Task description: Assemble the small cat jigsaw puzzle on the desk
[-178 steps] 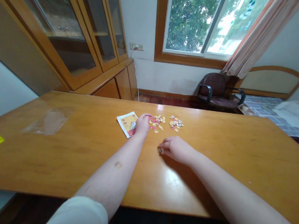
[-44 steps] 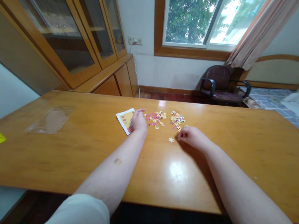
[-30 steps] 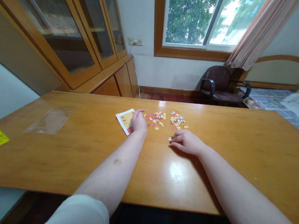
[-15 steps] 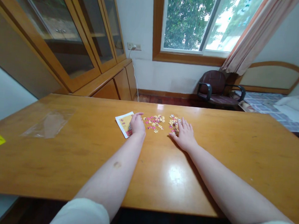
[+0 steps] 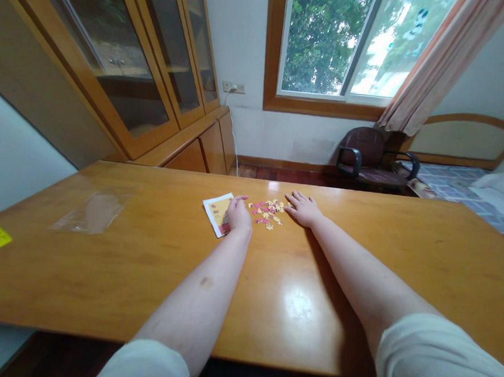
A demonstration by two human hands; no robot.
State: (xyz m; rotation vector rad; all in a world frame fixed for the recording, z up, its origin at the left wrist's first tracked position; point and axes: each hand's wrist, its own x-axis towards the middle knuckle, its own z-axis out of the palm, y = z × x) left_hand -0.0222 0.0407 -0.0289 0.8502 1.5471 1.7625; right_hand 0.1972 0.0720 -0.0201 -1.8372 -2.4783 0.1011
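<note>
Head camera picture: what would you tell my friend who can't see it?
Puzzle pieces lie on a wooden table between a left hand partly hiding a picture card and a right hand spread palm down. A clear plastic bag lies farther left; a chair and window are beyond.

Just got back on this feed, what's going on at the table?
A person's left hand is over the right side of a picture card, partly covering it. The right hand, fingers spread, is at the right edge of loose jigsaw pieces, perhaps hiding some. A clear plastic bag lies farther left.
</note>
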